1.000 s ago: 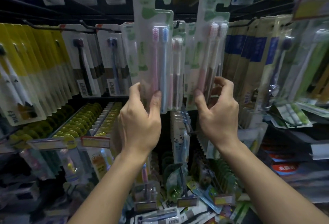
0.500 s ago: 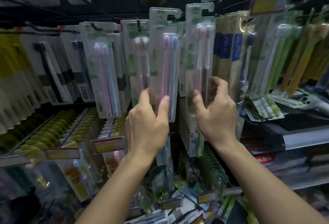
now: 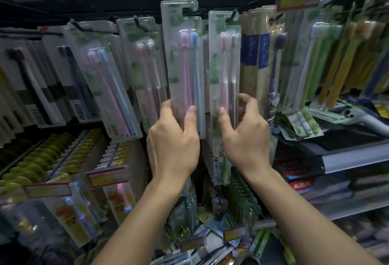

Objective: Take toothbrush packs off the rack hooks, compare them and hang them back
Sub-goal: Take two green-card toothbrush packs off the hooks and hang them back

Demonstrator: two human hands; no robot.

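Observation:
My left hand [image 3: 173, 138] grips the lower end of a clear pack with a pink and a blue toothbrush [image 3: 185, 69], held upright in front of the rack. Its hanger slot at the top sits beside a black hook, and I cannot tell whether it is on it. My right hand [image 3: 245, 134] holds the bottom of a second pack with a pink and a dark toothbrush [image 3: 226, 64]. That pack's top slot is at a black rack hook [image 3: 232, 15], which pokes through it.
Matching packs hang on hooks to the left [image 3: 109, 88]. Blue-and-cream packs [image 3: 255, 58] and green and orange brushes [image 3: 315, 58] hang to the right. Yellow items fill rows at lower left [image 3: 42, 159]. A grey shelf edge [image 3: 353, 157] juts out at right.
The view has swung right, so the rack slid left in it. Both packs came closer together and lower against the rack, and the right pack's slot now meets a hook.

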